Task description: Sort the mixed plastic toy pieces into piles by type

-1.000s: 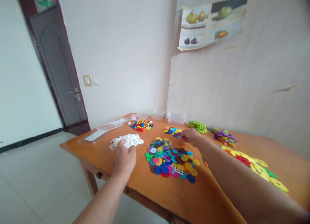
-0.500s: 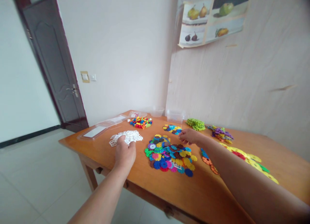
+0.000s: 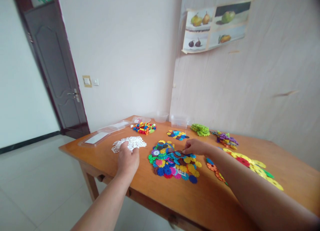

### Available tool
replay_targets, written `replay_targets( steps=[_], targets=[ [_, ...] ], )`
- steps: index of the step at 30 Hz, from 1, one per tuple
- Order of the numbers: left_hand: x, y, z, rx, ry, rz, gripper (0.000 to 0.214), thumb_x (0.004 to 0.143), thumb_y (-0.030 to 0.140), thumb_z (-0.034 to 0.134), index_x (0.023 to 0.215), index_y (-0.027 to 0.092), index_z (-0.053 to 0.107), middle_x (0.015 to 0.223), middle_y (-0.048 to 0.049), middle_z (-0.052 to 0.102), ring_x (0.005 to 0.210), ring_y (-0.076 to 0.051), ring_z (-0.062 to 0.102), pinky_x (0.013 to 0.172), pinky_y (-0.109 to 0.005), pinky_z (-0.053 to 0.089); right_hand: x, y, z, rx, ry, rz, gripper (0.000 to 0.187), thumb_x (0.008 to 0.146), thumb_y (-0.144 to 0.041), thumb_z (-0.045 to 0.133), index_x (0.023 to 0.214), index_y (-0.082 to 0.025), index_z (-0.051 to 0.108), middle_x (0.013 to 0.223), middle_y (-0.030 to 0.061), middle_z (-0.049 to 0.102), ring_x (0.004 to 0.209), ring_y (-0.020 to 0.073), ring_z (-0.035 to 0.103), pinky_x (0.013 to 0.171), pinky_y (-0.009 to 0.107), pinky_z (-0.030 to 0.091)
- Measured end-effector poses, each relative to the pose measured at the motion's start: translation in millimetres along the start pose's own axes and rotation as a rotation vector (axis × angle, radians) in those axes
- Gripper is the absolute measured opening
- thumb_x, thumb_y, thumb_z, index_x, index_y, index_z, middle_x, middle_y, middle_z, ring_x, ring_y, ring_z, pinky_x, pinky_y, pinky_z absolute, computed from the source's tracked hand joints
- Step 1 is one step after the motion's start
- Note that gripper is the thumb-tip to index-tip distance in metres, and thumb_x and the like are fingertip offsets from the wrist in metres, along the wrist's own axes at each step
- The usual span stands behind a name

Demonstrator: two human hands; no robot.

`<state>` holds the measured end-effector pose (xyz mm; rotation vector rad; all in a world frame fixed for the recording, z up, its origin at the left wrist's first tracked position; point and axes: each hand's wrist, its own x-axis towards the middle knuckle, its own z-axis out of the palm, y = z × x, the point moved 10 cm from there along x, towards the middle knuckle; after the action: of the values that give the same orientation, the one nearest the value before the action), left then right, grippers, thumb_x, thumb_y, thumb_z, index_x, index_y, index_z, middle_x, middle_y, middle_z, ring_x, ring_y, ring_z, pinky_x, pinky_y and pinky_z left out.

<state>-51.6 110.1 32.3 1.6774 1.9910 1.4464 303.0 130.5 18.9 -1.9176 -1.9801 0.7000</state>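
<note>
A white pile of thin openwork plastic pieces (image 3: 135, 142) lies on the wooden table. My left hand (image 3: 127, 159) rests at its near edge, thumb and forefinger apart; the other fingers are hidden. To the right is a heap of notched plastic discs (image 3: 166, 171) in many colours, with a white openwork piece (image 3: 181, 172) among them. My right hand (image 3: 195, 147) reaches to the heap's far right side. Its fingertips pinch the edge of a brown notched disc (image 3: 178, 153).
Behind the heap lie smaller blue and yellow discs (image 3: 178, 134) and colourful small bricks (image 3: 145, 128). Clear plastic containers (image 3: 179, 121) and lids (image 3: 97, 136) line the back and left. Green pieces (image 3: 200, 129), purple pieces (image 3: 226, 139) and yellow flower-shaped pieces (image 3: 261, 171) spread rightward.
My right hand has come down from above the heap's far side, and its fingertips now meet the discs. My left hand stays by the white pieces. The view has tilted slightly.
</note>
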Motion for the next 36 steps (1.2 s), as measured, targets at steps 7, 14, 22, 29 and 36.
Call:
replay_targets(
  steps=[7, 14, 22, 29, 36],
  targets=[
    [0.5, -2.2, 1.6, -0.014, 0.001, 0.006, 0.053, 0.084, 0.027, 0.048, 0.133, 0.007, 0.046, 0.136, -0.0202, 0.051, 0.131, -0.03, 0.046, 0.111, -0.04, 0.037, -2.9, 3.4, 2.9, 0.278, -0.017, 0.069, 0.019, 0.069, -0.027, 0.067, 0.059, -0.018, 0.055, 0.047, -0.0052, 0.049, 0.044, 0.0075, 0.039, 0.042, 0.021, 0.024],
    [-0.4, -1.6, 1.0, -0.035, -0.005, 0.005, 0.051, 0.085, 0.027, 0.048, 0.132, 0.007, 0.046, 0.137, -0.0203, 0.051, 0.131, -0.03, 0.046, 0.111, -0.042, 0.036, 18.9, 28.7, -2.5, 0.563, 0.102, 0.22, 0.013, 0.076, -0.022, 0.067, 0.067, -0.013, 0.063, 0.049, -0.0037, 0.05, 0.039, 0.0057, 0.037, 0.036, 0.02, 0.024],
    [-0.1, -1.5, 1.4, -0.004, -0.017, 0.014, 0.052, 0.085, 0.027, 0.048, 0.133, 0.007, 0.045, 0.137, -0.0206, 0.051, 0.132, -0.03, 0.046, 0.112, -0.041, 0.036, 44.5, 42.0, -5.7, 0.773, 0.25, 0.359, 0.027, 0.095, -0.032, 0.056, 0.113, -0.012, 0.059, 0.104, 0.007, 0.064, 0.083, 0.0152, 0.064, 0.071, 0.031, 0.056],
    [-0.3, -3.3, 2.3, -0.003, -0.015, -0.003, 0.052, 0.085, 0.028, 0.048, 0.133, 0.009, 0.045, 0.138, -0.019, 0.05, 0.133, -0.028, 0.045, 0.112, -0.039, 0.036, 30.6, 36.1, -1.4, 0.673, 0.199, 0.316, 0.018, 0.092, -0.029, 0.058, 0.098, -0.013, 0.063, 0.091, 0.0068, 0.066, 0.075, 0.0147, 0.064, 0.066, 0.028, 0.055],
    [0.5, -3.1, 3.4, -0.012, 0.002, 0.012, 0.052, 0.084, 0.027, 0.049, 0.132, 0.008, 0.046, 0.136, -0.0199, 0.052, 0.13, -0.029, 0.047, 0.11, -0.041, 0.037, 7.1, 5.1, -3.7, 0.458, 0.072, 0.114, 0.01, 0.07, -0.018, 0.071, 0.079, -0.016, 0.066, 0.063, -0.0009, 0.064, 0.059, 0.0112, 0.057, 0.051, 0.02, 0.042]
  ],
)
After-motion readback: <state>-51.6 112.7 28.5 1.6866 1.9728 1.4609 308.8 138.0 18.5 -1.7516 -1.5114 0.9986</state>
